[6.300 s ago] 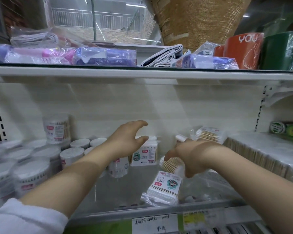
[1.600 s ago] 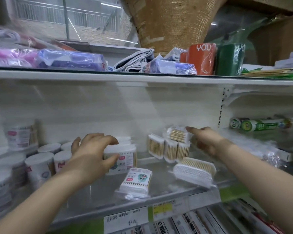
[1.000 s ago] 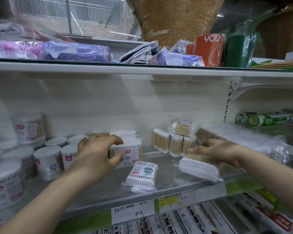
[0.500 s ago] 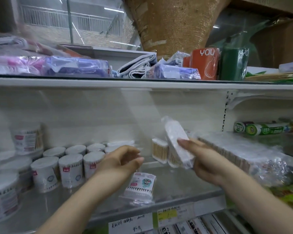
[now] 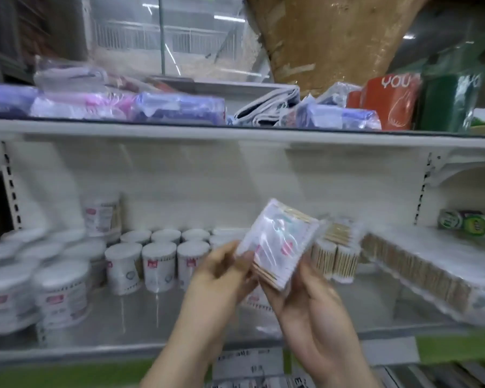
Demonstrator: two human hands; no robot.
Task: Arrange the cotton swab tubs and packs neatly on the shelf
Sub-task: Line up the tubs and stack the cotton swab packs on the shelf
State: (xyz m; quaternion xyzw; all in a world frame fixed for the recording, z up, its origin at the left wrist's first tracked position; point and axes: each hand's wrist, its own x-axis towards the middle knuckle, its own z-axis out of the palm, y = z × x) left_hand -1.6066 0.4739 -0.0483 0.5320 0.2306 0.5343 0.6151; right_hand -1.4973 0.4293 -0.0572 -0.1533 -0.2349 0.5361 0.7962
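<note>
You hold one pack [image 5: 280,245] in both hands, lifted clear of the shelf [image 5: 101,329] and tilted, its printed face toward you. Your left hand [image 5: 221,275] pinches its left edge. Your right hand [image 5: 305,309] cups it from below, fingers curled round the lower side. Behind your left hand, tubs [image 5: 157,264] stand in rows, with big tubs [image 5: 59,292] further left (all blurred). Just right of the held pack, upright packs [image 5: 336,259] stand side by side, and a long wrapped bundle [image 5: 420,278] lies along the shelf's right part.
</note>
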